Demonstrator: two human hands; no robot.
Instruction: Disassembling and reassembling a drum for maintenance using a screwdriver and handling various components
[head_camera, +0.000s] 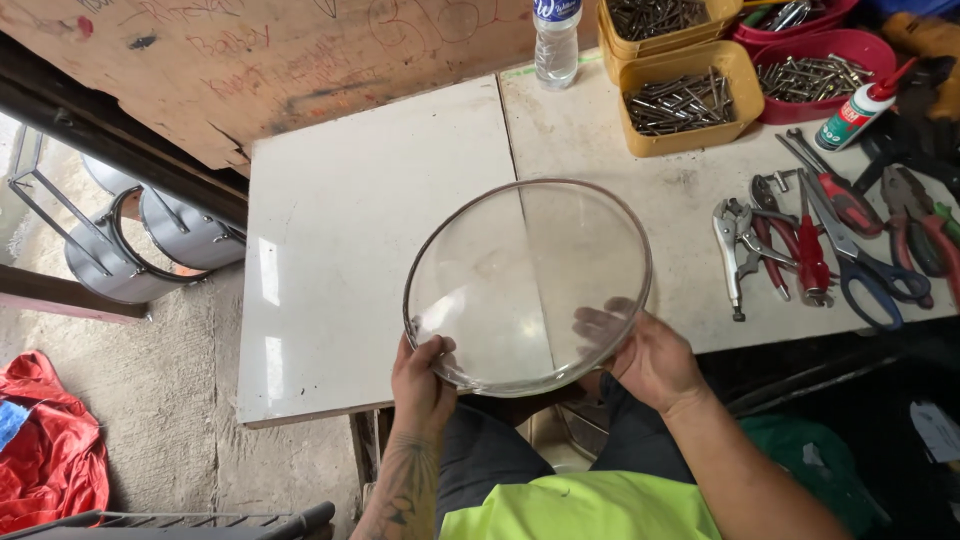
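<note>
- Surface (350, 250): pale panels, a scrawled brown board behind, concrete floor beside.
- Yellow trays (685, 100) of screws, clear bottle (556, 40), white glue bottle (860, 112) with red cap at far edge.
- Glass dome (528, 285): above the surface, my left hand (420, 385) and right hand (650, 360) each closing a grip on its near rim.

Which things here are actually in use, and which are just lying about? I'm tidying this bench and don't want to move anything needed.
In use:
- round clear glass lid with metal rim, gripped by left hand and right hand

Lying about:
- yellow plastic tub of screws
- red-handled pliers
- blue-handled scissors
- clear plastic water bottle
- white glue bottle with red nozzle
</note>
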